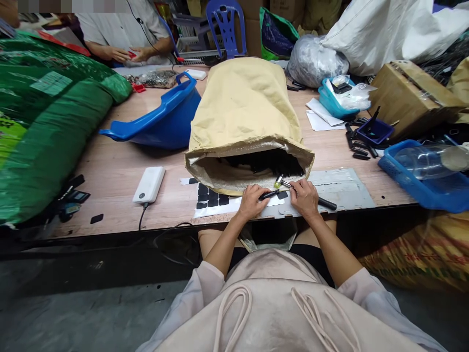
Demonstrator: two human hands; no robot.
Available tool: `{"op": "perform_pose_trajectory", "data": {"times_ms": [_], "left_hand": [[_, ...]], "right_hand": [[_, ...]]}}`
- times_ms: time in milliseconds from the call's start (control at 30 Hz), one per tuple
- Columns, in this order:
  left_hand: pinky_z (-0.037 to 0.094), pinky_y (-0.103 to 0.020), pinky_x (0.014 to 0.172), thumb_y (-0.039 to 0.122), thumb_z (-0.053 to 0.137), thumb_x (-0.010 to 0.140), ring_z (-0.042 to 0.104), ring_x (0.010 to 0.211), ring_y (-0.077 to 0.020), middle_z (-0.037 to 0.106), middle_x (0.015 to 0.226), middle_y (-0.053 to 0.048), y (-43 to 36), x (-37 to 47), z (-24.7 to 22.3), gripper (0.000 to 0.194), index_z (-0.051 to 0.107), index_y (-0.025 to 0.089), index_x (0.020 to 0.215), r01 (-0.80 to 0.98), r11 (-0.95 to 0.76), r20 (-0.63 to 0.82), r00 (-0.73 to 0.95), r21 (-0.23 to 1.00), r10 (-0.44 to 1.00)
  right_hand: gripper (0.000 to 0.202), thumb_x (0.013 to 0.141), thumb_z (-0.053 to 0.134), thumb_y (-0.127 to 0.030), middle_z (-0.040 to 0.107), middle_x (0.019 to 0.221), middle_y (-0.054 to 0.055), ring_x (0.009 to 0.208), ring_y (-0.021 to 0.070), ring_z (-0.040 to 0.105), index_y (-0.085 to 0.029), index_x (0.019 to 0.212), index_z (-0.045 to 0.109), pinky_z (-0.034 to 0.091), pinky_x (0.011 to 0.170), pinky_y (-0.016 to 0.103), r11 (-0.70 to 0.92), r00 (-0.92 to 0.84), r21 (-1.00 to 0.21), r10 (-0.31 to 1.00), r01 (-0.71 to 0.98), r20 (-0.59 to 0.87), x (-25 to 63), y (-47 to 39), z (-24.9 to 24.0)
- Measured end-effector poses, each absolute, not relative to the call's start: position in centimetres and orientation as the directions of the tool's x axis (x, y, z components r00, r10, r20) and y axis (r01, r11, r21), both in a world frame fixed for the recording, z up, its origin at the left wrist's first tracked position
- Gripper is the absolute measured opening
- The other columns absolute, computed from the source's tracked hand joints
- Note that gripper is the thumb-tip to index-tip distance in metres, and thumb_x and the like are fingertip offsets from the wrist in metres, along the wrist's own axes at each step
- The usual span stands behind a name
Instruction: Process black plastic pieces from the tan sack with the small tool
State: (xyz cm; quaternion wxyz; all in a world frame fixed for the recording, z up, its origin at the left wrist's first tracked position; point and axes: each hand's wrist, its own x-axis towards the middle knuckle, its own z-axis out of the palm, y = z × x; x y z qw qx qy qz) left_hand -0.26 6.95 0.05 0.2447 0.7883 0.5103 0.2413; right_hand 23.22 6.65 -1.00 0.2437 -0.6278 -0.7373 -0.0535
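My left hand (252, 201) is closed on a small black elongated part (269, 195), whose exact kind I cannot make out. My right hand (305, 197) grips a small hammer; its black handle (327, 203) sticks out to the right, and its metal head with a yellow-green face (278, 182) is just above the black part. Under my hands lie a white sheet with black stickers (207, 196) and a grey board (344, 188). In front of them a large tan sack (245, 105) lies with its mouth towards me, dark pieces inside.
Left stand a white power bank (149, 185) with a cable, a blue basin (164, 120) and a green sack (54, 127). A blue tray (421, 181) with a plastic bottle, black parts (361, 151) and a cardboard box (414, 98) are right. Across the table sits another person (124, 29).
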Motion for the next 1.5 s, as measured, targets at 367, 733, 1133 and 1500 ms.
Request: {"op": "perform_pose_trajectory", "data": {"times_ms": [367, 733, 1133, 1500], "left_hand": [[0.049, -0.038, 0.091, 0.021, 0.084, 0.077, 0.06, 0.098, -0.0254, 0.073, 0.092, -0.004, 7.5, -0.3, -1.1, 0.018, 0.077, 0.022, 0.093, 0.613, -0.352, 0.224, 0.278, 0.708, 0.934], [0.049, -0.039, 0.089, 0.019, 0.087, 0.074, 0.059, 0.096, -0.0243, 0.068, 0.089, -0.004, 7.7, -0.3, -1.2, 0.019, 0.075, 0.021, 0.088, 0.582, -0.348, 0.239, 0.257, 0.735, 0.936], [0.049, -0.038, 0.088, 0.02, 0.087, 0.075, 0.059, 0.092, -0.0223, 0.063, 0.09, -0.003, 7.6, -0.2, -1.4, 0.015, 0.076, 0.021, 0.086, 0.561, -0.328, 0.238, 0.229, 0.76, 0.944], [0.049, -0.039, 0.088, 0.017, 0.088, 0.072, 0.06, 0.091, -0.0227, 0.065, 0.089, -0.003, 7.7, -0.1, -1.5, 0.018, 0.077, 0.02, 0.087, 0.565, -0.329, 0.243, 0.225, 0.757, 0.944]], "right_hand": [[0.026, 0.102, 0.049, -0.029, 0.064, 0.097, 0.01, 0.09, 0.0245, 0.051, -0.021, 0.111, 0.072, 0.037, 0.079, 0.035, 0.214, -0.128, -0.202, 0.92, 0.956, 0.37, 23.4, 6.9, -0.3], [0.038, 0.109, 0.04, -0.032, 0.067, 0.107, 0.008, 0.097, 0.0206, 0.066, -0.024, 0.136, 0.064, 0.053, 0.083, 0.03, 0.338, -0.144, -0.554, 0.921, 0.761, 0.363, 19.7, 1.5, 1.8], [0.045, 0.105, 0.043, -0.02, 0.063, 0.093, 0.005, 0.079, 0.0156, 0.061, -0.032, 0.142, 0.066, 0.046, 0.064, 0.023, 0.348, -0.206, -0.383, 0.908, 0.856, 0.364, 19.0, 0.3, 1.7], [0.043, 0.105, 0.046, -0.022, 0.063, 0.093, 0.004, 0.082, 0.0157, 0.063, -0.031, 0.141, 0.067, 0.048, 0.067, 0.023, 0.296, -0.122, -0.426, 0.913, 0.855, 0.39, 20.0, 0.2, 2.7]]}}
